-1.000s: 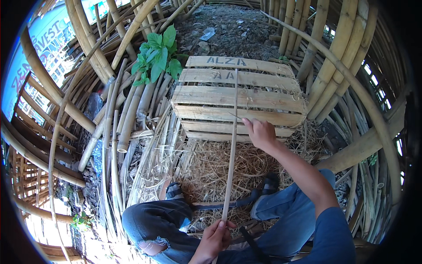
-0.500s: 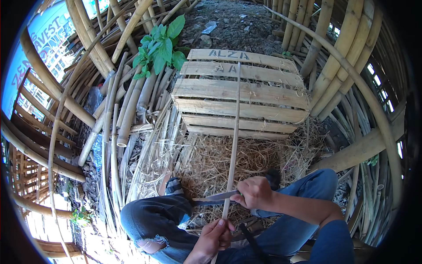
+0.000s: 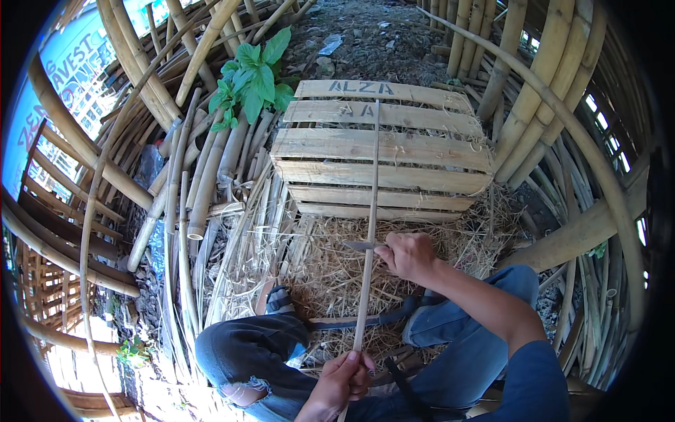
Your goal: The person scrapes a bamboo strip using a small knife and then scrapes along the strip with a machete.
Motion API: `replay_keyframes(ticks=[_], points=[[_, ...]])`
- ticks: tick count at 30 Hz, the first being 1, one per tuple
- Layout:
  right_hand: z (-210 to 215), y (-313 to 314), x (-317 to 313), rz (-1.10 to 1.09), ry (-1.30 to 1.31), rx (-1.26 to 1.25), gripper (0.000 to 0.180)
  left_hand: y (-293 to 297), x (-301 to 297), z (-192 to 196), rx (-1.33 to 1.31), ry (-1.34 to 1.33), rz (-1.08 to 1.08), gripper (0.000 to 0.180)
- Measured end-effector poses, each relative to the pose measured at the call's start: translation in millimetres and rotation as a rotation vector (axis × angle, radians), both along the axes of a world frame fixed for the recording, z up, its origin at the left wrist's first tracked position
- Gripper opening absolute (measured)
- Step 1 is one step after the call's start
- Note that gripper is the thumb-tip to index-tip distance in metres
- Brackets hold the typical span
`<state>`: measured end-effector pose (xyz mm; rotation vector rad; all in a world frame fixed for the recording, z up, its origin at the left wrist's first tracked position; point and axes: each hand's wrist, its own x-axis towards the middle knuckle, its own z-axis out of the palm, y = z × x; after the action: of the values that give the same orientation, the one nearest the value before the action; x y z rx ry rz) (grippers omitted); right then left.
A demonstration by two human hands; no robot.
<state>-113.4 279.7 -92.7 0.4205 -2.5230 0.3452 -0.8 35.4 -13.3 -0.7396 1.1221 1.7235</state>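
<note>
Daylight is strongest at the left: the ground [image 3: 67, 373] at lower left is overexposed, with detail lost, and the banner [image 3: 79, 53] above is bright. Slits of light pierce the dim slatted wall [image 3: 636, 84] at right. The crate [image 3: 422, 146] is evenly lit. The knife [image 3: 360, 245] appears slightly soft. Fisheye distortion bends poles [image 3: 118, 184] near the rim; corners are black.

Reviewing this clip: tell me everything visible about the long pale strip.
The long pale strip looks like bamboo: narrow, nearly straight. The left hand grips its lower part; from there it extends above straw-like shavings and in front of the slatted crate. A knife in the right hand crosses it; contact is unclear.
</note>
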Motion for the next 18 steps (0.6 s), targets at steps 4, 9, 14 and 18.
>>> replay_keyframes(ticks=[4,9,14,18], points=[[1.6,12.8,-25.5,-0.155,-0.103,-0.038,0.045,-3.3,1.3,-1.4,0.003,0.016,-0.014,0.029],[-7.7,47.5,-56.7,-0.288,-0.063,0.039,0.046,0.1,2.1,4.9,0.054,0.059,0.02,0.032],[0.5,28.9,-43.8,-0.255,0.011,-0.124,0.048,-1.5,4.9,1.6,0.013,0.042,0.022,0.035],[14.7,-19.3,13.1,-0.054,-0.333,-0.241,0.055,-16.7,1.7,-17.1,0.154,0.042,-0.006,0.035]])
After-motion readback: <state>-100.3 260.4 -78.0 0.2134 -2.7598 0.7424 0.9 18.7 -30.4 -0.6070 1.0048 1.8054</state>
